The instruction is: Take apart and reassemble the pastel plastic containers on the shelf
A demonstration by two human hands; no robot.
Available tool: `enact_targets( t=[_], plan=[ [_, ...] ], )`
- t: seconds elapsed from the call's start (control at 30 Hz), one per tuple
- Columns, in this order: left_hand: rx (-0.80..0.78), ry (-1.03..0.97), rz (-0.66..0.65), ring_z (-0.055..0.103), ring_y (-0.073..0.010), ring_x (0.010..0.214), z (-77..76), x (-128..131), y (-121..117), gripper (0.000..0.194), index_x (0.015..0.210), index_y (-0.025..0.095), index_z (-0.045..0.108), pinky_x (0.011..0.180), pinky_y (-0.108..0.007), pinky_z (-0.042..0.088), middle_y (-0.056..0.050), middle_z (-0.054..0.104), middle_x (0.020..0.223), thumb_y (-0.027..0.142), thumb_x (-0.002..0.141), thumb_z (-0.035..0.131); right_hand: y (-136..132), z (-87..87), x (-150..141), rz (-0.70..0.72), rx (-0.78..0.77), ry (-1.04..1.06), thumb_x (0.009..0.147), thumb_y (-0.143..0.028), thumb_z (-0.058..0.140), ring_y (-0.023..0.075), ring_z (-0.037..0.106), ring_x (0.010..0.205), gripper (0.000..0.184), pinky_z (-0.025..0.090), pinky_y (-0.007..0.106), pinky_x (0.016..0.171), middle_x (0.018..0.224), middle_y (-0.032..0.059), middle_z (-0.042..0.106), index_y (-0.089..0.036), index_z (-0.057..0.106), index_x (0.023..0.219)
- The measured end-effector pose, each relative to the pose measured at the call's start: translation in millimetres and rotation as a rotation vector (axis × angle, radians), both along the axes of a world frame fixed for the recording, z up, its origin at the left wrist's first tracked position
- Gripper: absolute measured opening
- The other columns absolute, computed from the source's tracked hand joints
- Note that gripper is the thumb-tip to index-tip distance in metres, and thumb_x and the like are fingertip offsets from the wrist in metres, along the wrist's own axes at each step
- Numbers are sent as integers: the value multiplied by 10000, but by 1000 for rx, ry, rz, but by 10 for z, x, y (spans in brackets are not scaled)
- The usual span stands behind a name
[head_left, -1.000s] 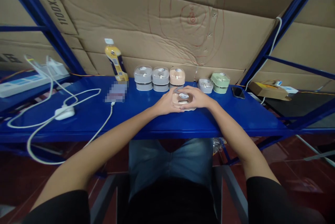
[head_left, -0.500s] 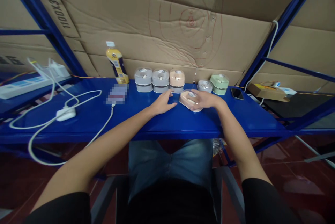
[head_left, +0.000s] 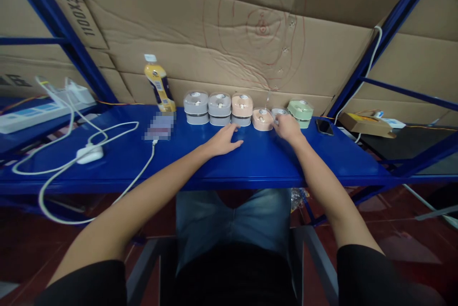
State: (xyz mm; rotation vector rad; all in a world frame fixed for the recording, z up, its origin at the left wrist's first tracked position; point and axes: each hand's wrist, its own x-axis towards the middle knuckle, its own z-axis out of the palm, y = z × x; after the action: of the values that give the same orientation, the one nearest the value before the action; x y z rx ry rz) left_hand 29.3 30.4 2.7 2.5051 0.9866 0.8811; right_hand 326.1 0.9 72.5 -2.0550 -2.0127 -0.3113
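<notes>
A small peach lidded box (head_left: 263,119) with a clear top sits on the blue table, just right of the stacked boxes. My right hand (head_left: 289,128) is closed at the front right of a small grey lidded box (head_left: 279,113), its fingers curled against that box and partly hiding it. My left hand (head_left: 223,141) rests on the table with thumb and fingers apart and nothing in it. Behind it stand two grey two-tier boxes (head_left: 196,107) (head_left: 219,109) and a peach-over-grey one (head_left: 242,109). A green two-tier box (head_left: 301,113) stands right of the grey one.
A yellow bottle (head_left: 160,84) and a blurred-out flat thing (head_left: 159,126) with a white cable are on the left. A white adapter (head_left: 89,153) and a power strip (head_left: 39,112) lie farther left. A phone (head_left: 324,127) and an open carton (head_left: 367,125) are on the right.
My right hand carried the peach box from between both hands to the back row, left of the small grey box, and let it go. My left hand came off the box and stayed on the table.
</notes>
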Motion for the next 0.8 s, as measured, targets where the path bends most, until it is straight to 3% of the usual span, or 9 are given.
enact_targets(
  t=[0.13, 0.33, 0.47, 0.6, 0.7, 0.8],
  plan=[
    [3, -6, 9, 704, -403, 1318, -7, 10, 12, 564, 1407, 176, 602, 1162, -597, 566, -198, 695, 1415, 466, 946, 749, 38, -45, -124, 62, 0, -20, 1058, -389, 624, 407, 788, 1117, 294, 630, 498, 911, 1153, 209, 837, -195, 834, 1130],
    [22, 50, 25, 707, -401, 1320, 19, 24, -12, 564, 1420, 148, 593, 1166, -588, 562, -220, 687, 1431, 449, 965, 737, 65, -132, -242, 267, -84, 9, 1047, -306, 630, 331, 766, 1185, 268, 586, 416, 986, 1273, 151, 834, -192, 805, 1214],
    [27, 64, 40, 709, -382, 1316, 34, 41, -26, 546, 1415, 144, 592, 1166, -555, 566, -213, 691, 1419, 419, 966, 733, 73, -133, -363, 210, 61, 46, 1083, -354, 551, 351, 757, 1153, 323, 573, 423, 955, 1272, 177, 815, -173, 772, 1231],
    [22, 74, 39, 705, -388, 1322, 51, 61, -39, 534, 1395, 138, 600, 1176, -560, 557, -216, 687, 1410, 417, 957, 724, 210, -34, -636, 195, 242, 85, 1061, -486, 591, 403, 686, 1277, 466, 534, 484, 1082, 1373, 242, 736, -125, 694, 1337],
    [20, 77, 32, 694, -392, 1342, 68, 62, -55, 530, 1392, 143, 599, 1192, -574, 543, -214, 687, 1407, 416, 954, 719, 397, 89, -932, 100, 245, 139, 997, -568, 668, 448, 653, 1334, 652, 509, 538, 1129, 1417, 292, 691, -79, 618, 1425],
    [22, 67, 29, 696, -390, 1339, 74, 58, -61, 505, 1373, 158, 604, 1194, -582, 544, -204, 696, 1396, 400, 947, 727, 561, 185, -1209, -14, 190, 217, 991, -576, 657, 467, 651, 1357, 690, 493, 556, 1146, 1419, 325, 682, -43, 603, 1424]
  ],
)
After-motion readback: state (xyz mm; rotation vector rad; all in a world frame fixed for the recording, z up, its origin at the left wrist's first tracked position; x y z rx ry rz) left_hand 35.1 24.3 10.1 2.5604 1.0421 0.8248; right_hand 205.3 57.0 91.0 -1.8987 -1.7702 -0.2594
